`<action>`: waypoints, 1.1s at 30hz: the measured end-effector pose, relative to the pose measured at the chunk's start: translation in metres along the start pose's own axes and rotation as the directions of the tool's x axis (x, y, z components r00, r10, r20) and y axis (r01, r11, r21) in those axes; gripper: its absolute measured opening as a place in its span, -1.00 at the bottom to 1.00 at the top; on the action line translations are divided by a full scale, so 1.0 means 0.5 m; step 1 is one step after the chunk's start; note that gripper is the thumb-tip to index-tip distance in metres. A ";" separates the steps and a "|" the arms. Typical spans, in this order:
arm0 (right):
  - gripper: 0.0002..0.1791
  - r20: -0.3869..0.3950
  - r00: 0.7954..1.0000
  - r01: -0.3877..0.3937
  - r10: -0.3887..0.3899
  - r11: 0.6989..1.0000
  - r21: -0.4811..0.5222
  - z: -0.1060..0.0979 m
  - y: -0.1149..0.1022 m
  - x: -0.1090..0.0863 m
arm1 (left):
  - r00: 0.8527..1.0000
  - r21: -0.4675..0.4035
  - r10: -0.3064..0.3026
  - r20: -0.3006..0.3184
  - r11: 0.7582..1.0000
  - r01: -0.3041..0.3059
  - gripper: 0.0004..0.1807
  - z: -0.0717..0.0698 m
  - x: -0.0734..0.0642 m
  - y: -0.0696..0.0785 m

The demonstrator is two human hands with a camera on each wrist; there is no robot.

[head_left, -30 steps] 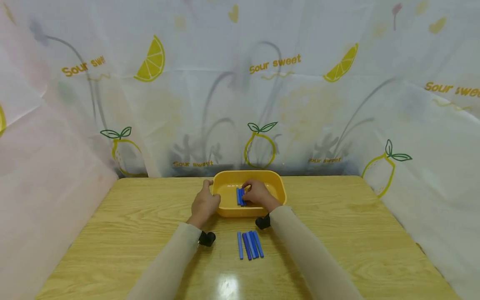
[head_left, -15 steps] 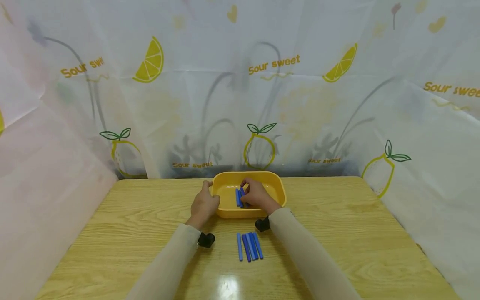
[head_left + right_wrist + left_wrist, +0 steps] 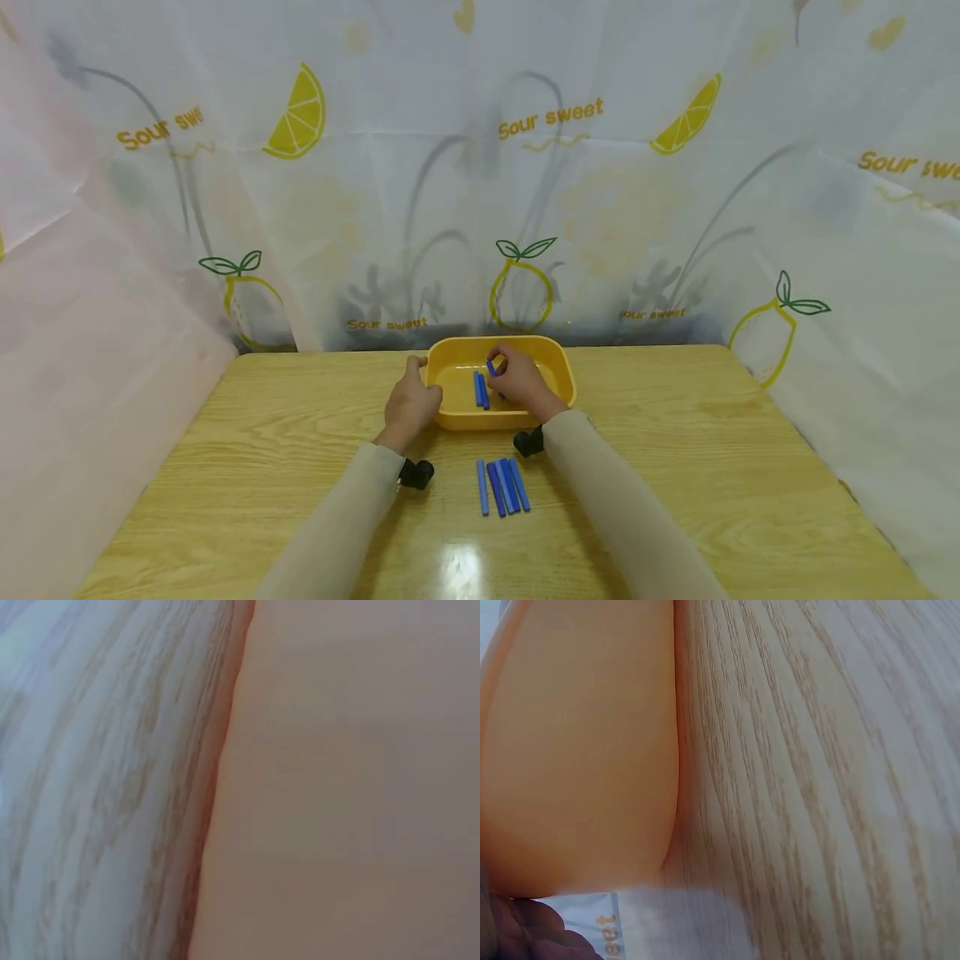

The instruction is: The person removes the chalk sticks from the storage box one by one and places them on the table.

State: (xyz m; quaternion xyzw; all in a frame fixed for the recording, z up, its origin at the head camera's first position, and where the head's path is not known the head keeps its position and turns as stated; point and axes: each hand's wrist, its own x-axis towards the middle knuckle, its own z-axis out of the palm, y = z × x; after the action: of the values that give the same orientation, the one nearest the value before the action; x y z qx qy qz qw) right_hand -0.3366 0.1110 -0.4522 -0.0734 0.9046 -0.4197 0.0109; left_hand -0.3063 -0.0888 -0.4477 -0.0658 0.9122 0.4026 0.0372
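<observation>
In the head view a yellow plastic basin (image 3: pixel 468 421) stands at the table's far edge. My left hand (image 3: pixel 410 406) holds its left rim, the thumb at the near corner. Some fingers (image 3: pixel 532 930) show beside the basin wall in the left wrist view. Inside the basin my right hand (image 3: pixel 521 382) pinches a slim blue stick (image 3: pixel 491 367), tilted and partly hidden by the fingers. Two more blue sticks (image 3: pixel 481 390) lie side by side just left of it. The right wrist view shows only the basin's outer wall (image 3: pixel 337 787) and wood grain, no fingers.
Several blue sticks (image 3: pixel 503 487) in lighter and darker shades lie in a rough row on the wooden table (image 3: pixel 675 467), between my forearms. A white cloth printed with lemons (image 3: pixel 420 200) hangs behind and at both sides.
My right hand has drawn one blue stick away from the others in the basin, slightly to the right and up. My left hand has stayed at the rim.
</observation>
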 end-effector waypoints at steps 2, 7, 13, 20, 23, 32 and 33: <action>-0.65 -0.009 1.000 -0.004 0.004 1.000 0.015 -0.001 -0.002 0.000 | 1.000 -0.002 0.003 0.001 1.000 -0.003 -0.35 -0.001 0.001 0.000; -0.66 -0.031 0.999 -0.020 0.022 0.998 0.064 -0.003 -0.004 -0.002 | 1.000 0.012 0.013 0.002 1.000 -0.013 -0.35 -0.002 0.001 -0.001; -0.63 -0.033 0.991 -0.112 0.129 0.939 0.324 -0.012 0.002 -0.001 | 1.000 0.025 0.019 0.005 1.000 -0.019 -0.35 -0.001 -0.002 0.004; -0.60 -0.017 0.982 -0.163 0.190 0.881 0.445 -0.022 0.001 0.002 | 1.000 0.046 0.020 0.012 0.999 -0.021 -0.36 -0.001 -0.001 0.009; -0.61 -0.009 0.982 -0.164 0.190 0.867 0.471 -0.023 -0.002 0.003 | 1.000 0.059 0.016 0.007 0.998 -0.017 -0.37 -0.003 -0.001 0.008; -0.65 0.009 0.969 -0.213 0.245 0.821 0.529 -0.030 -0.023 -0.004 | 1.000 0.072 0.002 0.012 0.997 -0.003 -0.37 -0.008 -0.001 0.006; -0.65 0.010 0.969 -0.215 0.247 0.820 0.531 -0.032 -0.026 -0.007 | 1.000 0.069 0.001 0.015 0.998 -0.002 -0.37 -0.008 -0.002 0.006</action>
State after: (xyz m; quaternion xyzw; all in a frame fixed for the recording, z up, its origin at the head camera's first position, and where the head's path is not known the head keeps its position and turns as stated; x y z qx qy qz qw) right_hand -0.3331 0.1155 -0.4320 0.0549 0.7563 -0.6496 0.0547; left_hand -0.3058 -0.0897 -0.4425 -0.0608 0.9254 0.3712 0.0459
